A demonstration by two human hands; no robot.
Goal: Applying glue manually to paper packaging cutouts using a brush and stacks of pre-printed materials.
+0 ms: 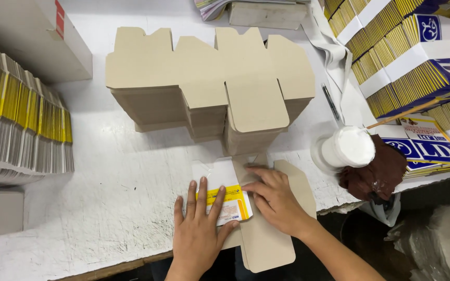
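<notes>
1. Nearest to me, my left hand (199, 234) lies flat, fingers spread, pressing on the white-and-yellow printed panel (230, 200) of a flat die-cut cardboard carton blank (266, 239). This grip pinches nothing; it only holds the panel down.
2. Just to its right, my right hand (274, 200) rests on the same blank, fingers together and pointing left towards the fold line. They touch the panel's right edge; I judge it a press too, not a pinch.
3. The blank lies at the near edge of the scuffed white worktop (105, 208), and its grey flap overhangs the edge towards me. Its long axis runs from me away, roughly straight ahead. The printed panel sits between the two hands, and the left is the one fully on it.
4. Further out, directly beyond the blank, stands a tall stack of unprinted grey carton blanks (209, 88).
5. Off to the right sit a white tub of paste (347, 148) with a thin stick in it and a dark brown rag (378, 174).
6. Bundles of yellow-edged printed cartons (22, 119) flank the far left.
</notes>
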